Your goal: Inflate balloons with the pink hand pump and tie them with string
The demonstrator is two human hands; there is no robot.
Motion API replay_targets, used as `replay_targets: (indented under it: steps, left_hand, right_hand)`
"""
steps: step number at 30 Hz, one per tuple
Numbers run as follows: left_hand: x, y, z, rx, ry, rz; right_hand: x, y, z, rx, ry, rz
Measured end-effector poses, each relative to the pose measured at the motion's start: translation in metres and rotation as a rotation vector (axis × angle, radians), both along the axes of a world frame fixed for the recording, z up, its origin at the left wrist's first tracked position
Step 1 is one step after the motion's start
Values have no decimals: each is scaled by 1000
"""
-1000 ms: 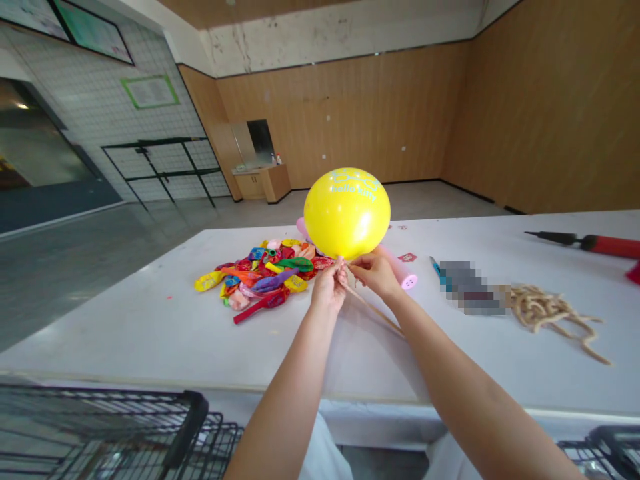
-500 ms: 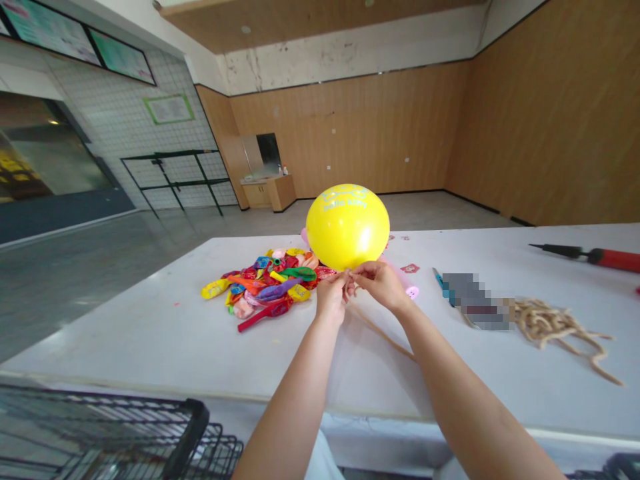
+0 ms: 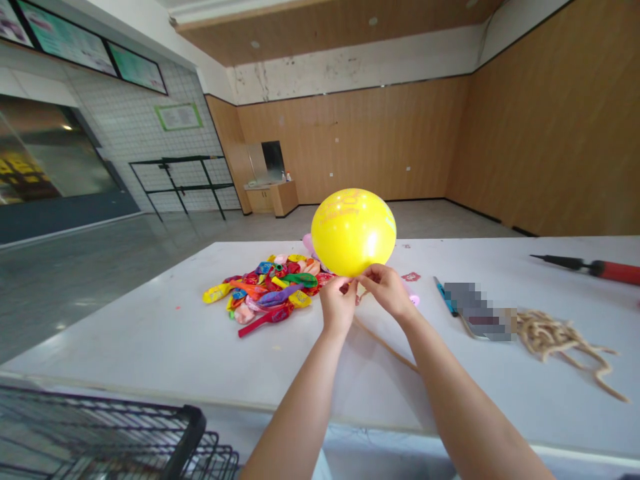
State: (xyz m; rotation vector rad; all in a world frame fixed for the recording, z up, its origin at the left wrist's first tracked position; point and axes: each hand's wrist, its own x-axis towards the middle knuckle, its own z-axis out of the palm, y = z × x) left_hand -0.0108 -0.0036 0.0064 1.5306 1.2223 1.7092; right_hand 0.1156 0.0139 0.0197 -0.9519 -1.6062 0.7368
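Note:
An inflated yellow balloon with faint printing stands above my hands, its neck pointing down at my fingers. My left hand pinches at the neck from the left. From the right, my right hand closes its thumb and fingers on the same spot, right under the balloon. The neck itself is mostly covered by fingertips. A beige cord runs from beneath my hands across the table toward my right forearm; whether it is wrapped round the neck I cannot tell. Behind the yellow balloon, part of a pink balloon shows.
Several uninflated balloons lie heaped on the white table to the left. At right are a blue tool, a blurred-out flat object, a tangle of beige cord and a red hand pump. A black wire basket stands below the front edge.
The yellow balloon has turned, so its "hello kitty" print no longer faces me. Both hands keep their pinch at the neck. The whole view has shifted slightly.

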Motion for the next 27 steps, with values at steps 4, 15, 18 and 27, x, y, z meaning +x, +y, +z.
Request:
replay_targets:
  steps: [4, 15, 18, 27]
  left_hand:
    - [-4, 2, -5, 126, 255, 61]
    - [-4, 1, -7, 218, 306, 103]
    - [-3, 3, -9, 157, 204, 109]
    - [3, 5, -10, -57, -51, 69]
  right_hand:
    - [-1, 1, -3, -44, 8, 46]
    - [-7, -11, 7, -147, 185, 344]
    - [-8, -11, 6, -122, 141, 338]
    - [-16, -1, 29, 181, -193, -1]
